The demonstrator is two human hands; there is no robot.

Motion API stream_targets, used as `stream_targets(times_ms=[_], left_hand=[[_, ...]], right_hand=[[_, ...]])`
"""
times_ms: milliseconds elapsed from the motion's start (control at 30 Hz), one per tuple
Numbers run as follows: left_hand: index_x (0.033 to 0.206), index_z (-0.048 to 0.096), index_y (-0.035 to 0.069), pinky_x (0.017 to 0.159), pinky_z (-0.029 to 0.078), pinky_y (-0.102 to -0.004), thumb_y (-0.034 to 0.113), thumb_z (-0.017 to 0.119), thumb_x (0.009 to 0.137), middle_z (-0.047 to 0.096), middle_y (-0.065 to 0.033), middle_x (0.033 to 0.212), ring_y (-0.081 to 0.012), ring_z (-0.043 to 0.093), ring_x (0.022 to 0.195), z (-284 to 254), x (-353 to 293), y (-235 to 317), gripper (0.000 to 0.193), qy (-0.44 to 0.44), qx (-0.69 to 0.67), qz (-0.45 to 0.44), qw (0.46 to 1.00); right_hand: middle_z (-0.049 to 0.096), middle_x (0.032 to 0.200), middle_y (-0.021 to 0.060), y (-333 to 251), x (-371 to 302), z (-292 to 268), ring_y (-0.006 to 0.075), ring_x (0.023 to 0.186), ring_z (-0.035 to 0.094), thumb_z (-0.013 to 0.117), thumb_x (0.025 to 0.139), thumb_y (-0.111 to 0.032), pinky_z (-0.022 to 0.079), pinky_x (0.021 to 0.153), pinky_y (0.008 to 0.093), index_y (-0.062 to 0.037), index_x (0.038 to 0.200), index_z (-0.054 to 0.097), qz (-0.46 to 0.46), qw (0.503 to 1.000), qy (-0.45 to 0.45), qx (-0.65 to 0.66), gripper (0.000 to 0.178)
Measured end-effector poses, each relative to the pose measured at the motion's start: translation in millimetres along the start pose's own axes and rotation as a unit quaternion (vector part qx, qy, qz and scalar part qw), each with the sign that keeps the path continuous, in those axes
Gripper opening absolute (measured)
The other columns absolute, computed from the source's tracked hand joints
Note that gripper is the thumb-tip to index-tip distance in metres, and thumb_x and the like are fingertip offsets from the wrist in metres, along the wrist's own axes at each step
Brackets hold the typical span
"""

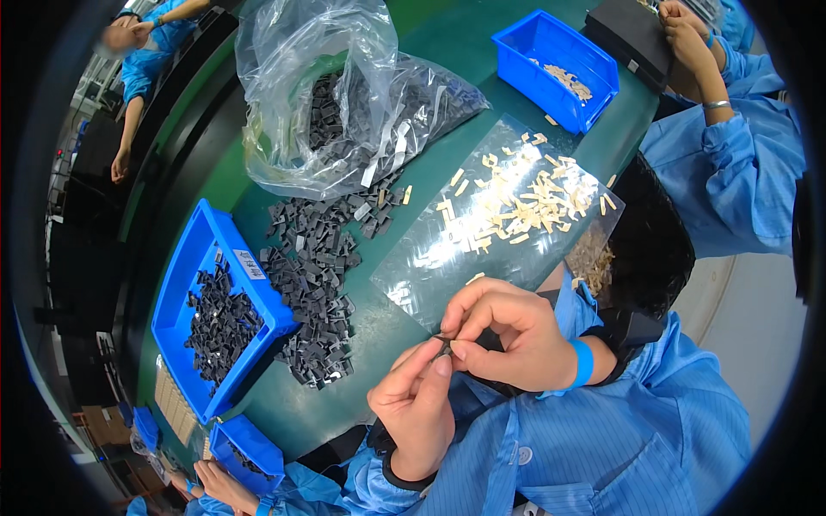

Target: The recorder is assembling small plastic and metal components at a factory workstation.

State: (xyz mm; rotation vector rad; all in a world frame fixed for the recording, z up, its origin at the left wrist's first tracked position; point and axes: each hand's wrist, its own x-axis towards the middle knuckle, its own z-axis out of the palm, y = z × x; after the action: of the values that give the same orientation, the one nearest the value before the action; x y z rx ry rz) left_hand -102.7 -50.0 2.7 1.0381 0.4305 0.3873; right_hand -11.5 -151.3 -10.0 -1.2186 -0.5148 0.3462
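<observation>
In front of my chest, both hands are raised and meet at the fingertips. A small dark part (pixel 444 345), mostly covered by the fingers, sits between them. My left hand (pixel 415 408) pinches it from the left, thumb against the fingers. From the right, my right hand (pixel 520 340), with a blue band at its wrist, pinches the same part between thumb and forefinger. Just beyond my hands lies a clear plastic sheet (pixel 409 271) scattered with small cream-coloured pieces (pixel 538 202). To the left, a heap of small black plastic parts (pixel 314 275) lies loose on the green table (pixel 387 245).
An open clear plastic bag (pixel 318 34) of black parts stands behind the heap. Blue bins hold parts: a large one (pixel 172 314) left, one (pixel 546 86) far right, one (pixel 275 460) near left. A dark bag (pixel 667 232) hangs at right. Co-workers' hands (pixel 688 39) show nearby.
</observation>
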Motion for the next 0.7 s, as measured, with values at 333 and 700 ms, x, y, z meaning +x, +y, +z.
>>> stream_targets(times_ms=[333, 700], left_hand=[[0.096, 0.062, -0.006, 0.074, 0.051, -0.0299, -0.008, 0.057, 0.08, 0.062, -0.0181, 0.096, -0.019, 0.061, 0.082, 1.9, 2.6, -2.0, 0.016, 0.012, -0.016, 0.018, 1.0], [0.095, 0.062, -0.006, 0.073, 0.052, -0.0298, -0.008, 0.057, 0.08, 0.062, -0.0187, 0.095, -0.0197, 0.062, 0.08, -0.2, 0.4, -2.8, 0.016, 0.007, -0.031, 0.03, 0.999]], right_hand=[[0.057, 0.089, 0.0095, -0.1, -1.9, 1.9, 0.0156, 0.08, 0.057, 0.064, 0.071, 0.002, 0.046, 0.07, 0.0266, -0.0011, 0.073, 0.054, 0.014, 1.0, 0.011, 0.026, 0.01], [0.057, 0.091, 0.0097, 4.6, -2.2, -1.2, 0.0169, 0.084, 0.056, 0.068, 0.072, -0.004, 0.045, 0.074, 0.0276, -0.0019, 0.075, 0.056, -0.015, 0.999, -0.023, 0.021, 0.013]])
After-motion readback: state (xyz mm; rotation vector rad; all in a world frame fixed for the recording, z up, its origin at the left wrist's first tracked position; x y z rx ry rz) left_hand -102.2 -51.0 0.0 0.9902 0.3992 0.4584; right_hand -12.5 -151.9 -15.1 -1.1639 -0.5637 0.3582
